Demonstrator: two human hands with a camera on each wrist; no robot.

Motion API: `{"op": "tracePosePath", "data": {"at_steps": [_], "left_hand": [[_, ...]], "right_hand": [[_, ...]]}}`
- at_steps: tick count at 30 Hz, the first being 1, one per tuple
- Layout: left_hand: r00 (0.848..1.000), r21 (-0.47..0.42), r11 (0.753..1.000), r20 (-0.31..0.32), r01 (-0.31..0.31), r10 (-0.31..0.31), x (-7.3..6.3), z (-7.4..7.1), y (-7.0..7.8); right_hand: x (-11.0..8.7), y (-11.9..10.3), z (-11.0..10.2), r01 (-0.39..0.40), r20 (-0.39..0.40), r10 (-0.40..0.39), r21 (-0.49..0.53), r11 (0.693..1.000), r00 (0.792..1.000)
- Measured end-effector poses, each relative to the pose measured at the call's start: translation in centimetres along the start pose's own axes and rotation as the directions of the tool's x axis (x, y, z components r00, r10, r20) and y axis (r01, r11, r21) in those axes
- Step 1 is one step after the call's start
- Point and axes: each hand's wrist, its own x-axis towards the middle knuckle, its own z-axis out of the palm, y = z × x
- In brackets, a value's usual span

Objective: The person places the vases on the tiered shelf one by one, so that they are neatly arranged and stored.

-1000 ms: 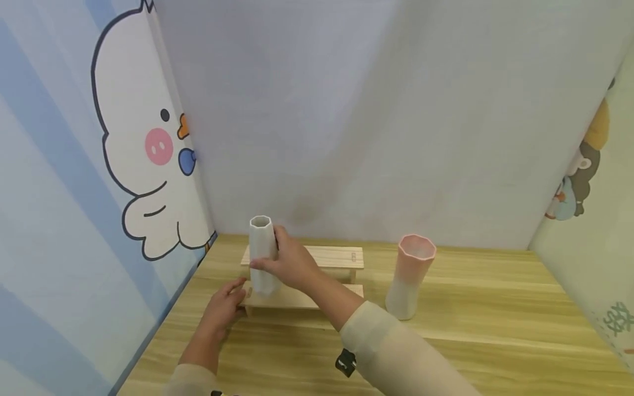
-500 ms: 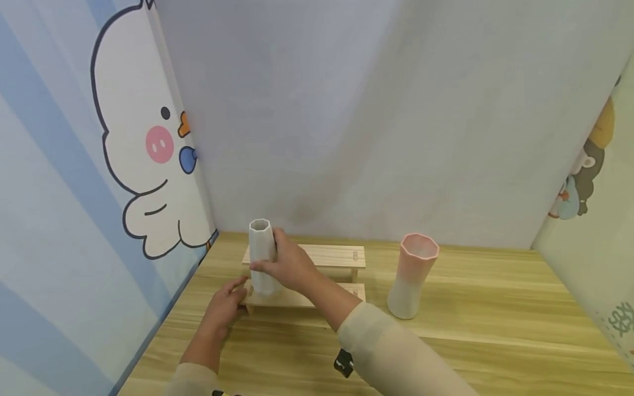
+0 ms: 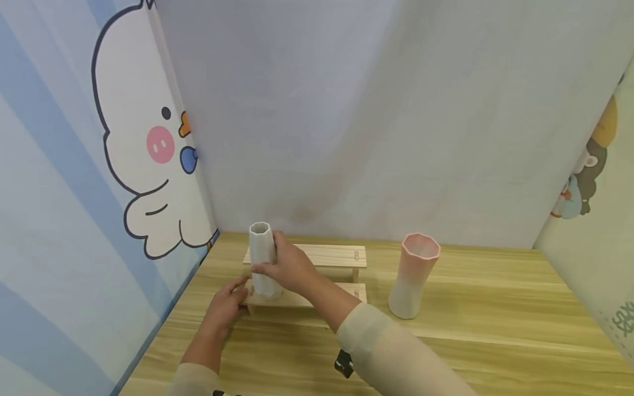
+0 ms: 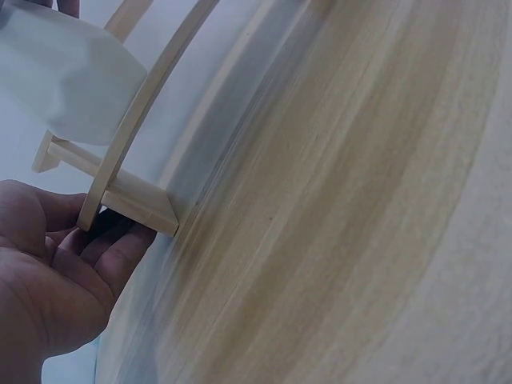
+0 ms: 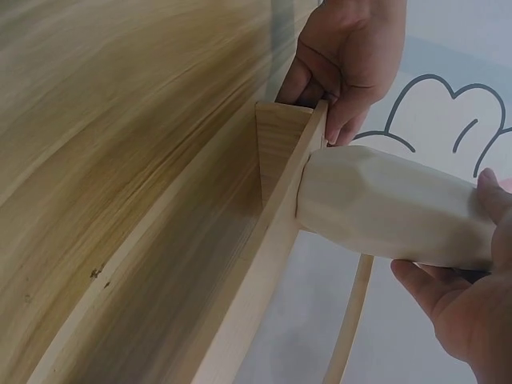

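A white faceted vase stands upright at the left end of the front, lower tier of a small two-step wooden stand. My right hand grips it around the middle, thumb in front and fingers behind. In the right wrist view the base of the vase meets the board. My left hand pinches the left end of that lower tier. The left wrist view has the thumb of my left hand at the board's edge and the fingers curled under it by the leg.
A pink-and-white faceted vase stands on the wooden table to the right of the stand. Behind the lower tier is the higher tier. A grey-white backdrop and a left wall with a cartoon bird enclose the table.
The white vase has sunk slightly toward the lower tier, my right hand moving with it. My left hand keeps its hold on the stand. The head view has shifted a little.
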Motion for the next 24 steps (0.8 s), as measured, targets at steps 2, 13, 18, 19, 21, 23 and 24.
{"op": "tracePosePath", "data": {"at_steps": [2,13,18,19,21,23,24], "left_hand": [[1.000,-0.001,1.000,0.002,0.000,0.000,0.01,-0.02,-0.04],[1.000,-0.012,1.000,0.019,0.002,-0.002,-0.09,-0.07,-0.11],[1.000,-0.015,1.000,0.017,0.005,-0.005,-0.16,0.02,0.02],[1.000,-0.013,1.000,0.017,0.005,-0.005,-0.18,0.02,0.02],[1.000,-0.010,1.000,0.017,0.003,-0.003,-0.20,0.00,-0.02],[1.000,-0.012,1.000,0.017,0.005,-0.004,-0.22,0.00,-0.06],[1.000,-0.008,1.000,0.016,0.005,-0.005,-0.23,0.00,-0.09]], "right_hand": [[0.02,0.11,0.02,0.002,-0.002,-0.002,-0.002,1.000,1.000],[0.10,0.38,0.21,0.021,0.005,-0.021,-0.022,1.000,1.000],[0.06,0.53,0.26,0.033,0.009,-0.033,-0.032,0.999,0.999],[0.05,0.51,0.23,0.034,0.010,-0.034,-0.030,0.999,0.999],[0.03,0.43,0.14,0.032,0.012,-0.032,-0.022,0.999,0.999],[-0.03,0.32,0.07,0.024,0.016,-0.023,-0.012,1.000,1.000],[-0.09,0.28,0.05,0.020,0.019,-0.020,-0.006,1.000,1.000]]}}
